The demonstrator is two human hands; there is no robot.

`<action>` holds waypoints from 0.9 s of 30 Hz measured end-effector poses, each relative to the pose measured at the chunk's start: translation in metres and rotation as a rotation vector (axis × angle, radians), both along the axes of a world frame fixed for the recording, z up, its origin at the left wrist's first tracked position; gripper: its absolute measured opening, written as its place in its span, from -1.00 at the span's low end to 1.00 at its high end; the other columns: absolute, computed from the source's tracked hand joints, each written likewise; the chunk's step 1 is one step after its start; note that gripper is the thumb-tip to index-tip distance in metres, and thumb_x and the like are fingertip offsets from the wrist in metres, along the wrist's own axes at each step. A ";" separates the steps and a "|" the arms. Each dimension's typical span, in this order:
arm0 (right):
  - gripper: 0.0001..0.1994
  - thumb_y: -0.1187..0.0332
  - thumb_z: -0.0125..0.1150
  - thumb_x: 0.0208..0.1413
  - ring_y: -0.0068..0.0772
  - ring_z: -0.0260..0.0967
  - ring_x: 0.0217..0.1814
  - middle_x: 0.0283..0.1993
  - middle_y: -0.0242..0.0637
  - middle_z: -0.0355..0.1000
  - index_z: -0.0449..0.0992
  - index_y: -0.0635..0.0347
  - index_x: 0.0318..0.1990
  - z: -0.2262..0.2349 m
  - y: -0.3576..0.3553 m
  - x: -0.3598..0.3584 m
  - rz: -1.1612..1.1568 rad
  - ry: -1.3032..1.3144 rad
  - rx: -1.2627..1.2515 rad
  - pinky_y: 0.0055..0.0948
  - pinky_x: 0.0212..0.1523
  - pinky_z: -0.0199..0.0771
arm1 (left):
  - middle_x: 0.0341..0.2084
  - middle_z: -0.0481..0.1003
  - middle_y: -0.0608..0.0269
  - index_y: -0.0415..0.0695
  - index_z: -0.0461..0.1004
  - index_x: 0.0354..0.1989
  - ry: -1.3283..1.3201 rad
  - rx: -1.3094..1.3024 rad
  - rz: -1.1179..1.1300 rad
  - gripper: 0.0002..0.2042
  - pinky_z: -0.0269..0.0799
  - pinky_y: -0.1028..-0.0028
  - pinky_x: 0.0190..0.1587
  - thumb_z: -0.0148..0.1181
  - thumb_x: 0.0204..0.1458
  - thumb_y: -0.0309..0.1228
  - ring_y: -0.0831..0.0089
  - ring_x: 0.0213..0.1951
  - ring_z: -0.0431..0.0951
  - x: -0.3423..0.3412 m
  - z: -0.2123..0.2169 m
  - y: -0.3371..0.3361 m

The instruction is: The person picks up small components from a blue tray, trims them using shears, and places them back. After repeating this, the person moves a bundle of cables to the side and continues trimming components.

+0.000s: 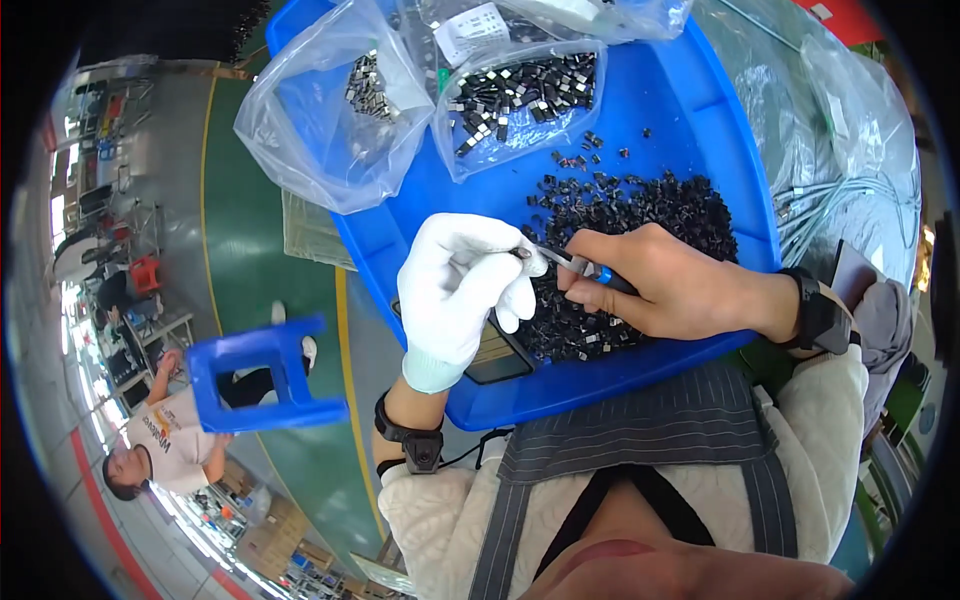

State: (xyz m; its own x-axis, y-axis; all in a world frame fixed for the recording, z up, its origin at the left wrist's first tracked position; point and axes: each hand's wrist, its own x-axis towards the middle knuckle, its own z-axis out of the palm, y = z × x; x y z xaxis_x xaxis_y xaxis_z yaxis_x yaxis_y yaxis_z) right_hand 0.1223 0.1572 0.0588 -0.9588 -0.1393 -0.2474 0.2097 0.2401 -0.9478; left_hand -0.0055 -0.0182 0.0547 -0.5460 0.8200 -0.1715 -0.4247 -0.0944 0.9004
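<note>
A blue plastic tray [720, 130] rests in front of me, holding a heap of several small black parts [640, 215]. My left hand [465, 285], in a white glove, pinches a tiny part at its fingertips above the heap. Bare, my right hand [665, 280] grips metal tweezers [575, 265] with a blue grip; their tip meets the part at the left fingertips. Dark bands sit on both wrists.
Two clear plastic bags [515, 100] with small black and silver parts lie at the tray's far end, one bag [330, 120] hanging over the left edge. A blue stool [265, 375] and a person stand on the green floor at left. Clear wrapped cables [850, 190] lie at right.
</note>
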 end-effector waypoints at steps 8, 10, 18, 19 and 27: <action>-0.88 0.45 0.07 0.16 -0.21 0.49 -0.35 -0.39 -0.11 0.44 0.34 0.31 -0.21 0.003 0.009 0.000 -0.012 0.043 0.053 -0.34 -0.33 0.44 | -0.30 0.47 -0.03 -0.25 0.28 -0.19 0.123 -0.009 0.064 -0.82 0.38 0.64 -0.63 0.06 0.04 -0.65 0.50 -0.55 0.49 0.004 0.003 0.017; -0.88 0.45 0.06 0.17 -0.36 0.45 -0.43 -0.45 -0.19 0.42 0.34 0.31 -0.23 0.007 0.005 -0.002 0.001 -0.058 -0.006 -0.42 -0.40 0.40 | -0.30 0.48 0.01 -0.25 0.27 -0.21 0.198 -0.109 0.104 -0.81 0.35 0.65 -0.62 0.11 0.02 -0.64 0.55 -0.60 0.45 0.006 0.011 0.010; -0.83 0.32 0.00 0.24 -0.55 0.26 -0.52 -0.51 -0.33 0.33 0.33 0.28 -0.22 -0.004 0.001 0.050 -0.192 -0.086 -0.128 -0.58 -0.46 0.27 | -0.43 0.48 0.29 -0.15 0.40 -0.27 0.636 0.106 0.239 -0.84 0.39 0.51 -0.37 0.16 -0.04 -0.58 0.53 -0.42 0.51 0.044 -0.010 0.022; -0.81 0.30 0.00 0.24 -0.54 0.26 -0.49 -0.48 -0.31 0.34 0.32 0.27 -0.21 -0.007 -0.002 0.051 -0.200 -0.062 -0.118 -0.57 -0.42 0.28 | -0.45 0.47 0.27 -0.15 0.39 -0.28 0.632 0.093 0.229 -0.85 0.39 0.49 -0.37 0.15 -0.04 -0.57 0.49 -0.43 0.52 0.049 -0.007 0.016; -0.74 0.24 0.00 0.25 -0.49 0.30 -0.35 -0.37 -0.24 0.37 0.31 0.29 -0.12 -0.045 0.010 0.064 -0.267 0.078 0.000 -0.49 -0.26 0.30 | -0.51 0.47 0.26 -0.16 0.34 -0.34 0.427 0.041 0.163 -0.89 0.37 0.42 -0.39 0.10 -0.04 -0.55 0.42 -0.43 0.53 0.064 -0.005 0.005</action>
